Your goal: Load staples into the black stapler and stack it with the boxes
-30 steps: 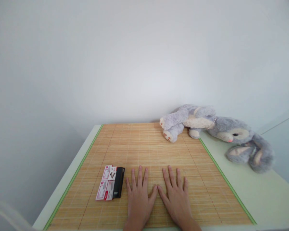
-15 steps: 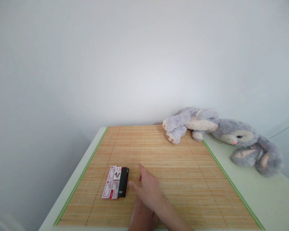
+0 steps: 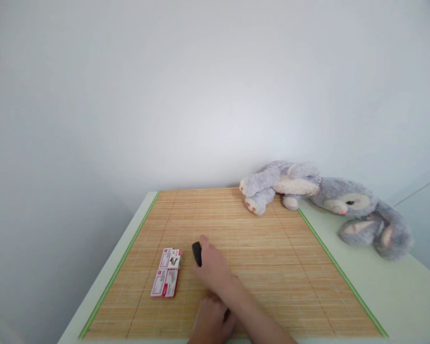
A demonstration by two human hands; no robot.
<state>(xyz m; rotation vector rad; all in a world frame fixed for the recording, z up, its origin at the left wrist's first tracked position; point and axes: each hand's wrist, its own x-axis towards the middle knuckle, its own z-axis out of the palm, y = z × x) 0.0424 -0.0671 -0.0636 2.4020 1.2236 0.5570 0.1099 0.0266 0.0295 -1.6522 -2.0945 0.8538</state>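
My right hand [image 3: 214, 267] is closed around a black stapler [image 3: 197, 253], one end of which sticks out at the left of the fingers. Most of the stapler is hidden by the hand. Below it, close to the mat's front edge, my left hand [image 3: 209, 320] is curled under the right forearm. A small dark patch shows at its fingers, but I cannot make out what it is. To the left of both hands, several small red-and-white staple boxes [image 3: 166, 273] lie side by side in a block on the bamboo mat [image 3: 250, 243].
A grey plush rabbit [image 3: 297, 184] lies on its side at the back right, its legs on the mat and its head and ears on the pale green table [image 3: 397, 296]. Behind the table rises a plain white wall [image 3: 215, 95].
My right hand has taken hold of the black stapler and lifted it from beside the staple boxes, moving it right. My left hand has come further into view. The view has shifted slightly.
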